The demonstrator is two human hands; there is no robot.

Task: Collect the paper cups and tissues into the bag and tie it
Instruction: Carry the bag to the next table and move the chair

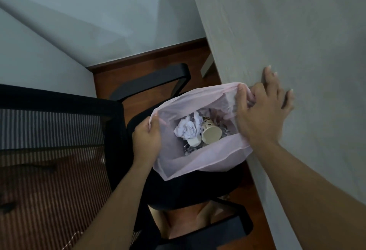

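Observation:
A pale pink bag (208, 160) hangs open over a black chair seat, beside the table edge. Inside it lie crumpled white tissues (188, 129) and paper cups: a beige one on its side (211, 135) and a smaller white one (193, 142). My left hand (147, 138) pinches the bag's left rim. My right hand (261, 109) grips the right rim with thumb and forefinger, its other fingers spread flat over the table edge.
A grey table (297, 42) fills the right side. A black office chair with a mesh back (49, 131) and armrests (150, 80) stands under the bag. Dark wooden floor (158, 61) and pale walls lie beyond.

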